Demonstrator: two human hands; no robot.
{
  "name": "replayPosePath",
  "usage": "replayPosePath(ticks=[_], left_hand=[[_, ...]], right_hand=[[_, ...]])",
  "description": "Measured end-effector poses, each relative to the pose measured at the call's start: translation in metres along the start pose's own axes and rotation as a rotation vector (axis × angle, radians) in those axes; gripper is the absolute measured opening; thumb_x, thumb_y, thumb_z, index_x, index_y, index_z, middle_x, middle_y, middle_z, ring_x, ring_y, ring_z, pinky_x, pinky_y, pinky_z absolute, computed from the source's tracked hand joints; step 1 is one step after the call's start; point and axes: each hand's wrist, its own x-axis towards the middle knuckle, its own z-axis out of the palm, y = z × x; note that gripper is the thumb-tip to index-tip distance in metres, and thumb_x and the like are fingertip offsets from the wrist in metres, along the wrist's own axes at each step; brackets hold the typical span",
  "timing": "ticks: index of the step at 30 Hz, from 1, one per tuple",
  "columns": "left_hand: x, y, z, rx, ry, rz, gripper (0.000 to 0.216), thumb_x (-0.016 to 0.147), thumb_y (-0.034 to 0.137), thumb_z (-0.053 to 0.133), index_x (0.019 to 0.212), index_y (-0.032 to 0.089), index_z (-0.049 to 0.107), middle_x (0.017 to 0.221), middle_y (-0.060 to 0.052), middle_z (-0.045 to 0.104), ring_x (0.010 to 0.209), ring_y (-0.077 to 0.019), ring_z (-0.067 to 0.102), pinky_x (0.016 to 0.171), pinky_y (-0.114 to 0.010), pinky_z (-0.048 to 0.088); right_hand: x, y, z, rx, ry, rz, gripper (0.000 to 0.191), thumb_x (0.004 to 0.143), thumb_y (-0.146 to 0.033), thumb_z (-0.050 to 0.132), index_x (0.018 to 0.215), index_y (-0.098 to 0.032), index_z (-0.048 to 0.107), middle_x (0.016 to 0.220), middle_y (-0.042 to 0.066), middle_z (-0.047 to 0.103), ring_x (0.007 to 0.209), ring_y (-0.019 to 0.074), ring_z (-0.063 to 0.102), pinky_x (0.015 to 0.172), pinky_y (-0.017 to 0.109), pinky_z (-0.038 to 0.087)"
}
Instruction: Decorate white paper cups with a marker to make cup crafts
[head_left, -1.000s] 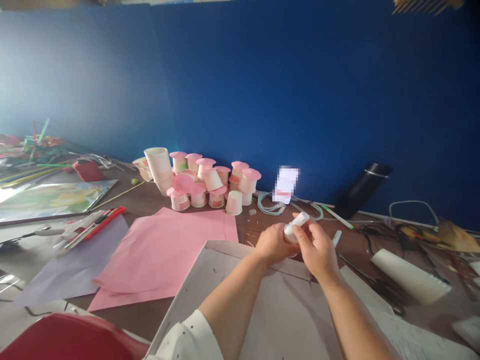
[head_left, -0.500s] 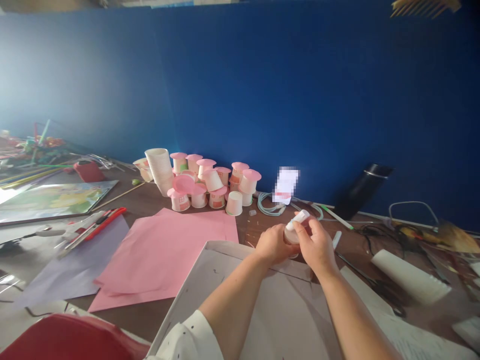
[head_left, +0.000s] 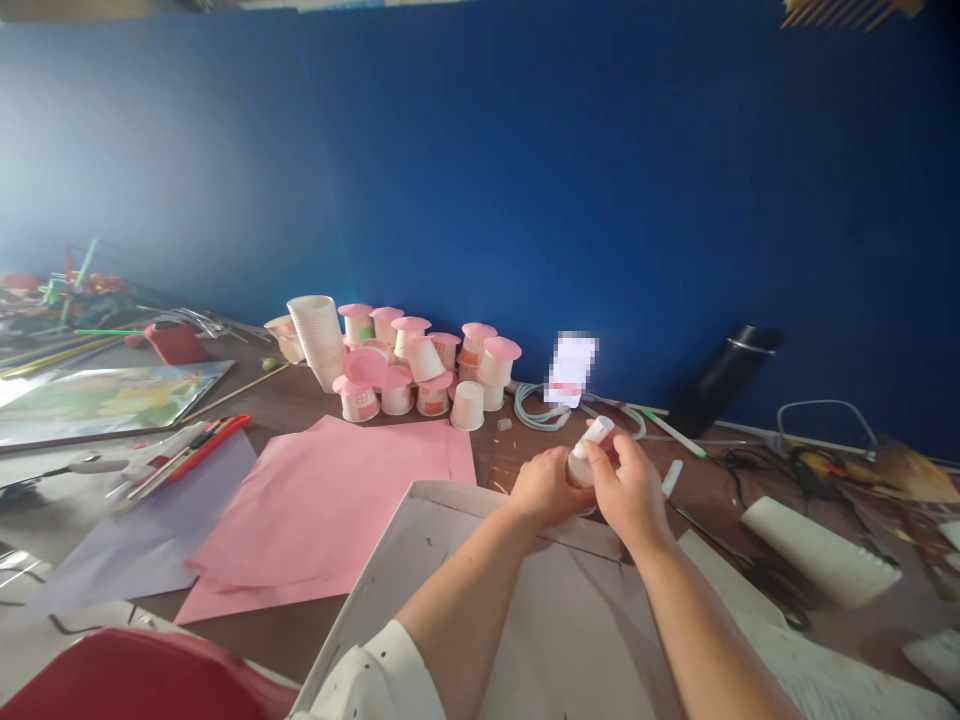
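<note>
My left hand [head_left: 546,487] is curled around a small white paper cup [head_left: 579,470], held just above the far edge of a grey cardboard sheet [head_left: 465,590]. My right hand [head_left: 631,490] pinches a white glue stick [head_left: 595,435] whose tip is pressed against the cup. Both hands meet at the table's centre. Most of the cup is hidden by my fingers.
Pink paper sheets [head_left: 330,505] lie left of the cardboard. A cluster of white cups with pink lids [head_left: 409,365] stands by the blue wall. A red-handled cutter [head_left: 187,450], a white roll [head_left: 817,550], scissors [head_left: 750,570], cables [head_left: 555,415] and a black flask [head_left: 724,375] are around.
Both hands and the cup shifted slightly; the glue stick rubs on the cup with small motions. Otherwise the scene is the same.
</note>
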Motion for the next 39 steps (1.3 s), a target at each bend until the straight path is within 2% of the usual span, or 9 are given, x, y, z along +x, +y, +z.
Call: replayPosePath(ticks=[9,18,32,39], left_hand=[[0.002,-0.001,0.003,-0.005,0.033,0.004,0.043,0.07,0.055,0.06,0.095,0.021,0.057,0.096,-0.005,0.067,0.082,-0.0218,0.062,0.071,-0.03,0.046],[0.012,-0.009,0.009,-0.139,0.168,-0.045,0.045,0.069,0.051,0.066,0.102,0.021,0.06,0.101,-0.007,0.067,0.091,-0.0227,0.061,0.077,-0.03,0.045],[0.013,-0.009,0.01,-0.149,0.174,-0.05,0.039,0.071,0.043,0.065,0.1,0.018,0.061,0.098,-0.009,0.067,0.092,-0.0237,0.06,0.078,-0.031,0.045],[0.012,-0.009,0.009,-0.145,0.174,-0.043,0.035,0.073,0.043,0.063,0.097,0.018,0.06,0.096,-0.009,0.067,0.09,-0.0224,0.06,0.077,-0.03,0.045]], right_hand=[[0.0,0.004,-0.001,-0.068,0.06,0.048,0.034,0.084,-0.047,0.049,0.098,-0.019,0.064,0.079,0.006,0.065,0.069,0.0206,0.058,0.065,0.032,0.043],[-0.002,0.005,0.005,0.157,0.204,0.131,0.044,0.081,-0.051,0.055,0.109,-0.018,0.064,0.089,0.007,0.069,0.076,0.0206,0.062,0.074,0.032,0.046],[0.003,0.005,0.019,0.042,0.154,0.085,0.045,0.083,-0.051,0.053,0.114,-0.021,0.064,0.084,0.005,0.067,0.073,0.0187,0.06,0.071,0.029,0.043],[0.007,0.001,0.016,-0.054,0.147,0.072,0.037,0.084,-0.049,0.05,0.104,-0.02,0.064,0.067,0.001,0.059,0.062,0.0176,0.054,0.061,0.028,0.039]])
